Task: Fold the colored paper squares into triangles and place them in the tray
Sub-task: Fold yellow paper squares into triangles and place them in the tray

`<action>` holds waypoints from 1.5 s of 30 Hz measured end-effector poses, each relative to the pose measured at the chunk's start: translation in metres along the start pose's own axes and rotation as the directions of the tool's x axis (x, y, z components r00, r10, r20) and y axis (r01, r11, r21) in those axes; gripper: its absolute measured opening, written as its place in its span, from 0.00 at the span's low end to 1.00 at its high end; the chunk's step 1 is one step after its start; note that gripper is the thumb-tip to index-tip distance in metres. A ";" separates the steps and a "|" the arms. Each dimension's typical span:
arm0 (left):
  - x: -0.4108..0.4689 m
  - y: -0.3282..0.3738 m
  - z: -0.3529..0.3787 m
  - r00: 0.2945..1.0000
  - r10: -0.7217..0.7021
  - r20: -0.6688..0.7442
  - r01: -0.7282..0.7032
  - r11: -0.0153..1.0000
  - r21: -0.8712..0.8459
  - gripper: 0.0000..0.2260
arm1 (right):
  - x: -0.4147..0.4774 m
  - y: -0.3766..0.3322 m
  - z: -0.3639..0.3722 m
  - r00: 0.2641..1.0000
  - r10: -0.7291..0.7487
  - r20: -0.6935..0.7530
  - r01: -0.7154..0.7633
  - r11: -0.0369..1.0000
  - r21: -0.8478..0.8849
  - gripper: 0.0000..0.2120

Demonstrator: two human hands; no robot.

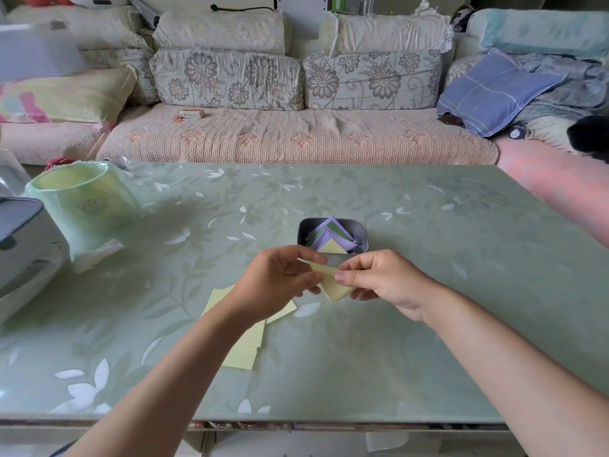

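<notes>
1. The left hand (280, 278) and right hand (379, 282) each pinch the thin, matte, pale yellow paper (333, 286), held in the air just in front of the tray (361, 229).
2. The paper's long axis runs diagonally from upper left to lower right, and its free corner points down.
3. The small, round-cornered metal tray holds purple, green and yellow folded triangles (329, 235).
4. Flat yellow squares (245, 347) lie on the glossy, leaf-patterned green surface (428, 291).

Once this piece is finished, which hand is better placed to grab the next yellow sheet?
Left, probably. The yellow sheets lie on the table directly beneath the left hand and its wrist; the right hand pinches the folded paper farther from them.
</notes>
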State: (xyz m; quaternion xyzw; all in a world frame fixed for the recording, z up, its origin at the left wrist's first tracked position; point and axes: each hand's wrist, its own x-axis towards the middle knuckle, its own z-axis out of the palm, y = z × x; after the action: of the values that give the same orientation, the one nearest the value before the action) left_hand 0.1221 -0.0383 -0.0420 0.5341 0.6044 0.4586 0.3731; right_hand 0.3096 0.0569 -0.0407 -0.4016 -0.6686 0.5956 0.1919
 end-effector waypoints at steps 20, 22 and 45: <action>0.000 -0.004 -0.003 1.000 -0.027 0.008 0.027 0.995 -0.099 0.07 | 0.002 0.002 -0.008 0.982 0.083 0.173 -0.102 0.989 0.106 0.06; 0.000 -0.006 0.000 0.998 -0.063 -0.013 0.062 0.996 -0.064 0.05 | 0.004 0.005 -0.007 0.991 0.072 0.114 -0.075 0.997 0.025 0.03; 0.004 -0.040 0.028 0.978 0.208 -0.015 -0.145 0.729 0.669 0.07 | 0.016 0.030 0.014 0.977 -0.213 -0.009 0.121 0.588 -0.800 0.11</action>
State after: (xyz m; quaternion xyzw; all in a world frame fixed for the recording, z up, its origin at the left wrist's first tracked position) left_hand 0.1354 -0.0299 -0.0883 0.6659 0.6902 0.2698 0.0861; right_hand 0.2994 0.0590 -0.0758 -0.4106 -0.8870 0.1939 0.0832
